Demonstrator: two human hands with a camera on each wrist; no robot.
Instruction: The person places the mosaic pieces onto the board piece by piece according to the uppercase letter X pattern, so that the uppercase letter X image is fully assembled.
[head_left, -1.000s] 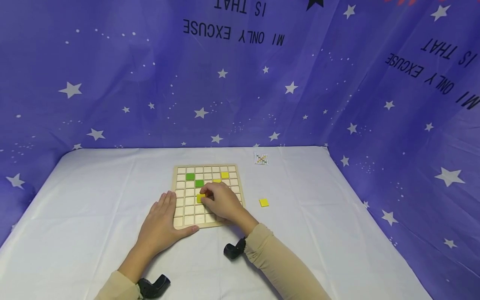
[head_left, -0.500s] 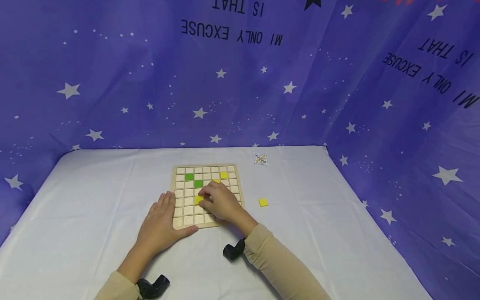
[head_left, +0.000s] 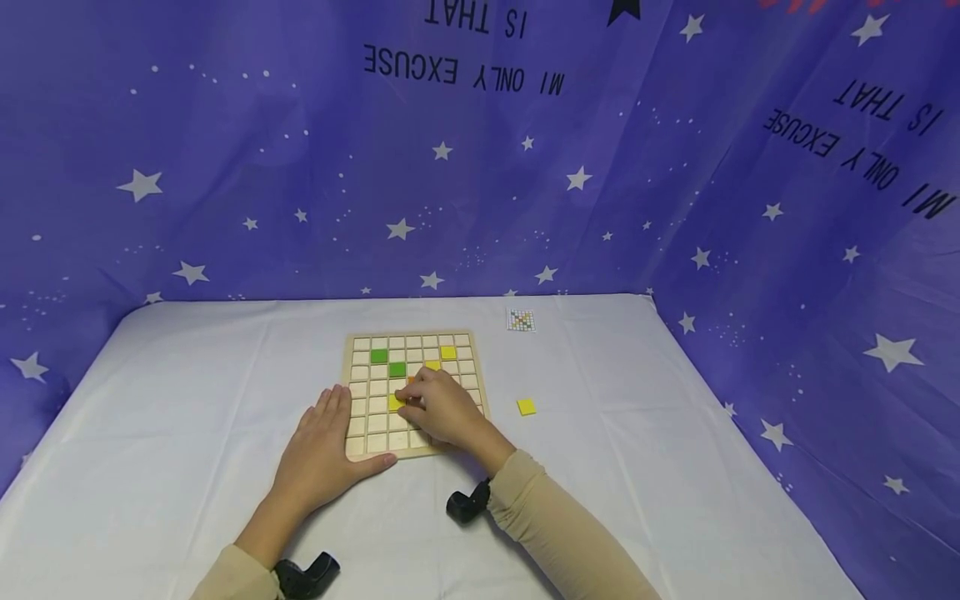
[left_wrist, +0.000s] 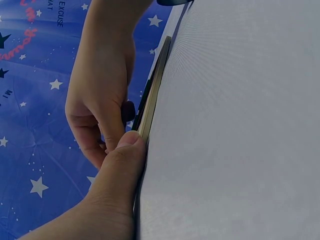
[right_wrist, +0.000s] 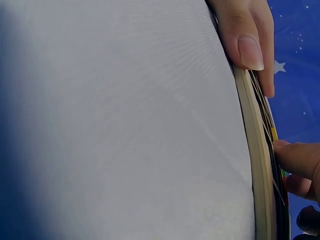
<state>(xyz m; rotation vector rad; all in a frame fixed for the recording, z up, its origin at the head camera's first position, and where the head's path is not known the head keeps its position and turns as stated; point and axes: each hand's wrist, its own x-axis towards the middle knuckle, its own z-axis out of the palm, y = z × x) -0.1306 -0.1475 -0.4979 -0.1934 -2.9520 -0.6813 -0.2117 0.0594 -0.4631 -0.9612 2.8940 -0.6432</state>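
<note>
A square wooden grid board (head_left: pixel 378 422) lies on the table. My left hand (head_left: pixel 318 454) rests along its left side, fingers straight, the thumb at its front edge. Over the board, my right hand (head_left: pixel 444 406) has thumb and index finger curled at a yellow tile (head_left: pixel 394 403) in a cell left of centre. In the right wrist view, a fingertip and thumb meet the board's top near its edge. Two green tiles (head_left: pixel 379 357) sit diagonally in the upper left cells. Two yellow tiles (head_left: pixel 448 353) lie at the upper right. A sliver of an orange tile (head_left: pixel 411 381) shows beside the right fingers.
A loose yellow tile (head_left: pixel 527 407) lies on the white cloth (head_left: pixel 600 467) right of the board. Farther back is a small printed grid card (head_left: pixel 521 320). A blue star-patterned curtain (head_left: pixel 300 167) stands behind and to the right. Black wrist cameras (head_left: pixel 467 503) sit at both wrists.
The yellow tile under my right fingers has shifted slightly left and nearer to me on the board, the fingers with it. A bit of orange tile now shows. My left hand stays put.
</note>
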